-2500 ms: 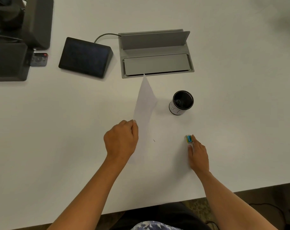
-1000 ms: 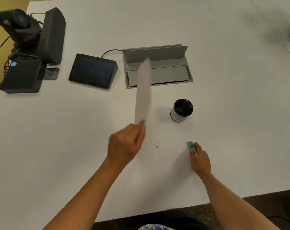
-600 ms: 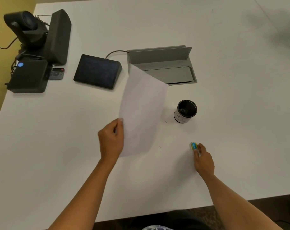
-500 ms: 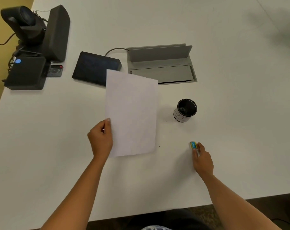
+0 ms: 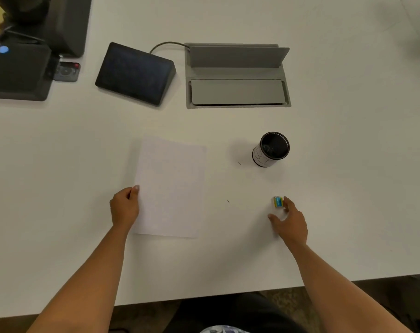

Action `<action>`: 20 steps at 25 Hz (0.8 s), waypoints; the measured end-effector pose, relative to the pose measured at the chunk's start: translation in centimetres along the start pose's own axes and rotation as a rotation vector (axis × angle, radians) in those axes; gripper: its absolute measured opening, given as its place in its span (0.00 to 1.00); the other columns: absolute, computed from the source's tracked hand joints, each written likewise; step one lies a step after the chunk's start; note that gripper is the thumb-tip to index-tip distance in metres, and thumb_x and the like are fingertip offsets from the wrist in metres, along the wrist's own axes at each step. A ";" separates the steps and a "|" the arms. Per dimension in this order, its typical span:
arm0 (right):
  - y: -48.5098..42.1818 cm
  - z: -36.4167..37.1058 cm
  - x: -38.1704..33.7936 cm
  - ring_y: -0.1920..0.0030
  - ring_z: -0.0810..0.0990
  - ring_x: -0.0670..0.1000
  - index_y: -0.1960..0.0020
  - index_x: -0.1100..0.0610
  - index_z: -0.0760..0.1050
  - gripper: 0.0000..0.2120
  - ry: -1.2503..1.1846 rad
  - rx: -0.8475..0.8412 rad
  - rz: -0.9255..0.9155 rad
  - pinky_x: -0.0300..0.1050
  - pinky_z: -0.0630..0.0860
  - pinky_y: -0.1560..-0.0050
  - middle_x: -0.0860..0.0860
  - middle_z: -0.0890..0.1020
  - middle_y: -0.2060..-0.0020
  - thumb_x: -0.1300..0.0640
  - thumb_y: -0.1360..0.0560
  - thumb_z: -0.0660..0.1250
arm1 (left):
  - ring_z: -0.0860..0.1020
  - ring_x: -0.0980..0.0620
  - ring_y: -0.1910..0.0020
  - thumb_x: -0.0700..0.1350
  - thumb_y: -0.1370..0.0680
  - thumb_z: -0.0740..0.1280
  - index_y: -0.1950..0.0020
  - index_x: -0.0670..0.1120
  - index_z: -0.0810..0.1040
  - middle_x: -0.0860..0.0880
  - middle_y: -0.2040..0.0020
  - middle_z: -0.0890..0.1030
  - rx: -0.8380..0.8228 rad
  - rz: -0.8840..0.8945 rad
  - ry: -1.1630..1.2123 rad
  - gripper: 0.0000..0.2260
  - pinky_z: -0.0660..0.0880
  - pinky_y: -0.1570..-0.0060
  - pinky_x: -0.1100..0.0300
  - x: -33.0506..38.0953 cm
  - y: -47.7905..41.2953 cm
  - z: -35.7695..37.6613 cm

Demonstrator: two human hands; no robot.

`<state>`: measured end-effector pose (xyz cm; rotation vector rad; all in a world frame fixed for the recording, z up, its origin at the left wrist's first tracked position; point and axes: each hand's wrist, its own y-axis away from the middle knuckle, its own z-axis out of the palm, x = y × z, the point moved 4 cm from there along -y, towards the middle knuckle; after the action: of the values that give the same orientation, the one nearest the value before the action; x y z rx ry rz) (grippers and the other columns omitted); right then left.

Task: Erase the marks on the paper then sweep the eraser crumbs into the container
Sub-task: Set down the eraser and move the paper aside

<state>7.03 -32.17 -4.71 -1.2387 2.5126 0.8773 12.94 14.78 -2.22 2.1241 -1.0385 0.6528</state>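
- Table (image 5: 348, 212): white. Its near edge runs across at 6 o'clock, and both bare forearms reach over it.
- L hand (image 5: 125, 207): approx 7 o'clock of table centre, knuckles up. Thumb lies on top of the paper (image 5: 173, 188) at its left edge, other fingers curled beside it, pinching that edge. Can't tell if the fingers go under.
- Paper lies flat, long side pointing to 12, top leaning a touch toward 1. It looks blank; any marks are too faint to tell.
- R hand (image 5: 290, 222): approx 4 o'clock of centre, palm down, fingers loose and spread, thumb out toward 9. One fingertip touches the eraser (image 5: 278, 202) on its right side. Thumb is apart from it, so no grip.
- Eraser: small, blue w/ yellow, on the table at 11 o'clock of R hand and 3 o'clock of the paper, well apart from the sheet.
- Specks (image 5: 228, 201): one dark bit between paper and eraser, another near the cup (image 5: 271, 150) at its 8 o'clock. Too small to say what they are.
- Cup: upright, black inside, white outside w/ dark lines. It sits at 12 o'clock of the eraser and 2 o'clock of the paper, apart from both.
- Screen (image 5: 134, 73): dark wedge at 11 o'clock, w/ a cable (image 5: 167, 44) running to the grey box (image 5: 236, 75).
- Grey box: set in the table at 12, flap propped up.
- Black gear (image 5: 19, 73): far left, approx 10 o'clock, w/ a blue dot. A remote (image 5: 67, 71) sits just beside it.
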 end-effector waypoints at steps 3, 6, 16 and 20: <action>-0.1 -0.1 -0.2 0.41 0.75 0.53 0.30 0.48 0.65 0.35 -0.024 0.022 -0.002 0.50 0.74 0.49 0.49 0.79 0.42 0.50 0.32 0.76 | 0.61 0.49 0.71 0.47 0.16 0.61 0.70 0.44 0.62 0.47 0.73 0.64 0.019 -0.076 0.015 0.22 0.58 0.69 0.56 -1.0 0.1 0.6; -0.3 -0.2 -0.5 0.41 0.75 0.54 0.31 0.48 0.66 0.34 -0.012 0.056 -0.003 0.52 0.73 0.45 0.47 0.79 0.40 0.52 0.33 0.77 | 0.62 0.50 0.71 0.47 0.16 0.61 0.70 0.44 0.63 0.47 0.72 0.65 0.064 -0.141 0.037 0.22 0.59 0.68 0.57 -1.3 -0.1 0.8; -0.4 0.3 -0.3 0.42 0.76 0.55 0.33 0.49 0.69 0.32 0.004 0.116 -0.003 0.55 0.73 0.45 0.48 0.80 0.41 0.53 0.34 0.77 | 0.73 0.38 0.40 0.54 0.22 0.69 0.35 0.42 0.74 0.41 0.36 0.73 0.114 -0.205 -0.232 0.21 0.72 0.44 0.42 -0.9 0.6 2.2; -0.3 0.3 -0.2 0.43 0.76 0.55 0.33 0.49 0.69 0.32 0.005 0.124 -0.010 0.55 0.73 0.45 0.48 0.80 0.41 0.54 0.33 0.77 | 0.60 0.40 0.23 0.56 0.23 0.70 0.23 0.50 0.66 0.46 0.22 0.63 -0.073 0.288 -0.489 0.30 0.59 0.29 0.40 0.2 1.8 4.1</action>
<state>7.37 -32.04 -5.04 -1.2153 2.5199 0.7054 12.16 10.79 -4.08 2.1377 -1.6264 0.2137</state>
